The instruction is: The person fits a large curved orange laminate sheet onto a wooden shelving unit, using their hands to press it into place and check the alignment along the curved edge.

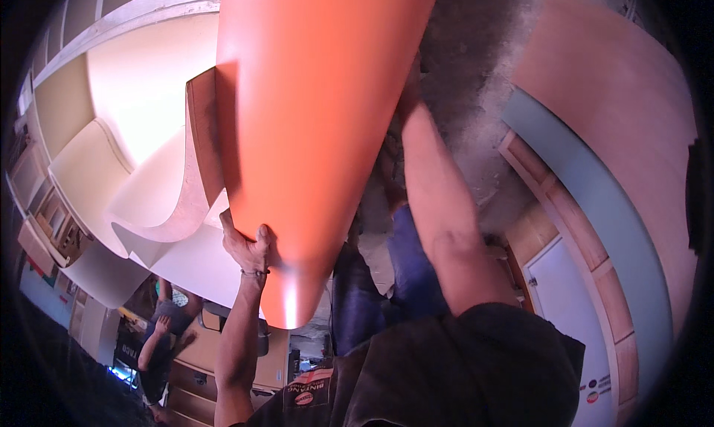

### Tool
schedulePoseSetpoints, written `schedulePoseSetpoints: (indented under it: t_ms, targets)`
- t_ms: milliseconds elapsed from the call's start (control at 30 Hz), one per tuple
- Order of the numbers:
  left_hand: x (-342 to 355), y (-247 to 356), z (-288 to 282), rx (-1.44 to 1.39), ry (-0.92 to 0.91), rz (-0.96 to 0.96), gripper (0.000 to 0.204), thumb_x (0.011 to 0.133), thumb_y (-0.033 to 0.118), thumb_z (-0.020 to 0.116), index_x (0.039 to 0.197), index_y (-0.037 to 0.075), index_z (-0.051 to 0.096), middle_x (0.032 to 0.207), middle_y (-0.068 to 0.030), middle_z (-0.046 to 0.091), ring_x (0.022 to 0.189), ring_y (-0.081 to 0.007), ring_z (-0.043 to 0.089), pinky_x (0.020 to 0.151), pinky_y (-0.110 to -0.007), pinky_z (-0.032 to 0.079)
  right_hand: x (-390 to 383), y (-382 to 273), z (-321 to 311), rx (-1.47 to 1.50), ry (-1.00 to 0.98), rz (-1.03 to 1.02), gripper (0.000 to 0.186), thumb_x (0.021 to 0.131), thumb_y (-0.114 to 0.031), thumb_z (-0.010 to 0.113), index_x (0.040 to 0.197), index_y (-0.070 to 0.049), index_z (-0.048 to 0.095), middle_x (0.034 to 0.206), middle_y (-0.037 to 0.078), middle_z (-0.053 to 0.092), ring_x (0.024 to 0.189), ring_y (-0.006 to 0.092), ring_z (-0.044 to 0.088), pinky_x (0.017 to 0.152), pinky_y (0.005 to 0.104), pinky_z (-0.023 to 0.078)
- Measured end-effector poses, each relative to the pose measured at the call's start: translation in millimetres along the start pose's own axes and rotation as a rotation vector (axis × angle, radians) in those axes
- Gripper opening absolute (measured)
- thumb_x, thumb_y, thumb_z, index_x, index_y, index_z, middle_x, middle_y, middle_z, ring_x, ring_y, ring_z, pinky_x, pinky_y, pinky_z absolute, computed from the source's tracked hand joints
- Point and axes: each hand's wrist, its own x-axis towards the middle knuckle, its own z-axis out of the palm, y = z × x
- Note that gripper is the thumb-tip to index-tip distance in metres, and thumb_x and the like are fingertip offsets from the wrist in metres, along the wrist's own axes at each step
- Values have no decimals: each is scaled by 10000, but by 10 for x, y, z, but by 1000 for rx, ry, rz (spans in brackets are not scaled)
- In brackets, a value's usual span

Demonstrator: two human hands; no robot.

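Note:
A big glossy orange sheet [312,130], bent into a long curve, runs from the top of the view down toward my chest. My left hand [248,250] is closed on its left edge near the lower end, with the thumb lying on the orange face. Beside that hand, a brown-faced flap [204,122] stands up along the sheet's left side. On the other side, my right forearm [446,196] reaches forward along the sheet's right edge. My right hand is mostly hidden in shadow behind that edge, and its fingers cannot be made out.
Large curled cream sheets [160,196] stand close on the left. A person [160,345] is at the lower left, near a wooden cabinet [197,382]. To the right are a pinkish panel [610,85], a blue-green band [587,167] and a white door [569,301]. Rough grey floor [483,107] shows ahead.

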Motion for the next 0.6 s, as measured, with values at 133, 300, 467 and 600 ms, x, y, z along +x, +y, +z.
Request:
schedulePoseSetpoints:
  t_ms: [133,300,467,600]
  targets:
    - [40,-93,31,60,7,60,867,797,765,698,1180,-3,573,942,-189,695,871,-368,715,781,-452,554,-231,-154,-160,-498,12,-196,606,1087,-516,361,1293,22,551,1339,133,585,1172,227,557,986,415,457]
    - [-27,0,-265,95,85,70,818,798,754,697,1132,16,577,926,-202,710,856,-380,722,756,-469,550,-2288,-176,331,-254,-287,-241,674,1047,-446,564,1512,12,396,1544,132,442,1408,226,400,1169,375,313]
    - [3,71,-81,124,39,10,778,778,723,724,1120,41,567,870,-217,718,849,-443,713,741,-502,549,-2619,-73,114,-159,-270,-221,842,974,-309,731,1605,30,288,1657,145,355,1523,251,328,1252,373,243]
    - [-1,34,-88,154,52,34,783,777,728,721,1122,43,564,860,-218,717,839,-454,708,727,-519,542,-2277,-185,198,-82,-219,-239,785,970,-314,740,1569,37,373,1622,135,419,1491,240,380,1236,372,283]
